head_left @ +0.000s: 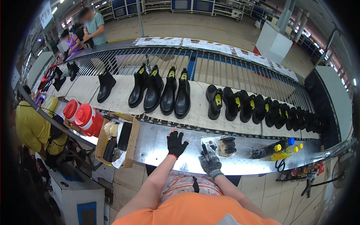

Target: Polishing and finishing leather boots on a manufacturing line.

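My left hand [176, 145], in a black glove that leaves the fingertips bare, lies flat on the metal table [153, 140] with fingers spread, holding nothing. My right hand [210, 162] wears a stained grey knit glove. It is closed around a slim black pen-like tool [204, 147], whose upper end points away from me over a smudged white sheet [213, 143]. Just right of that sheet sits a black-stained pad [227, 146]. Beyond both hands, black ankle boots [182, 98] with yellow inner tabs stand upright on the pale conveyor belt [198, 108].
Several more boots [245, 107] lie on the belt to the right. Bottles with yellow and blue caps [285, 148] lie at the table's right end. At left are a cardboard box [129, 144] of supplies and red jugs [88, 117]. Other people [95, 28] stand farther off.
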The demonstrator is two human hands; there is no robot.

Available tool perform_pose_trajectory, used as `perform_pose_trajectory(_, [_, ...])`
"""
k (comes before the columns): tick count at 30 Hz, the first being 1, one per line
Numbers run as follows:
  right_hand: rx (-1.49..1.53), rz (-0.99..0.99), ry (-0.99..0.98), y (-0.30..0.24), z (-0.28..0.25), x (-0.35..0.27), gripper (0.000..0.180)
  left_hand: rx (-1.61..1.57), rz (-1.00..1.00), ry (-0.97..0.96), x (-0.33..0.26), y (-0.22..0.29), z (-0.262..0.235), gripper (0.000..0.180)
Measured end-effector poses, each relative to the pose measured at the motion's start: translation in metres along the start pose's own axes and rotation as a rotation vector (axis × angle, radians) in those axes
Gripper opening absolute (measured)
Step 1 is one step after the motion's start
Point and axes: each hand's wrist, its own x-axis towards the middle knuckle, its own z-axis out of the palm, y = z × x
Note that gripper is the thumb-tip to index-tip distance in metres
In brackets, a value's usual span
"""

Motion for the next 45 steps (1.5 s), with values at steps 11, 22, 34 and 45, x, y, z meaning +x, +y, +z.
perform_pose_trajectory(11, [-0.118, -0.048, 0.009, 0.018, 0.015, 0.004, 0.049, -0.030, 0.002, 0.025, 0.001, 0.004, -0.005, 0.058])
perform_pose_trajectory(22, [-0.050, -0.036, 0.025, 0.018, 0.018, 0.004, 0.038, -0.050, -0.029, 0.038, 0.002, -0.001, 0.003, 0.059])
perform_pose_trajectory(34, [0.007, -0.027, -0.036, 0.021, 0.016, 0.004, 0.037, -0.280, -0.040, 0.486, 0.195, -0.007, 0.012, 0.075])
perform_pose_trajectory(45, [-0.025, -0.113, -0.025, 0.036, 0.032, 0.009, 0.050, -0.231, -0.287, 0.418, 0.262, -0.016, 0.034, 0.078])
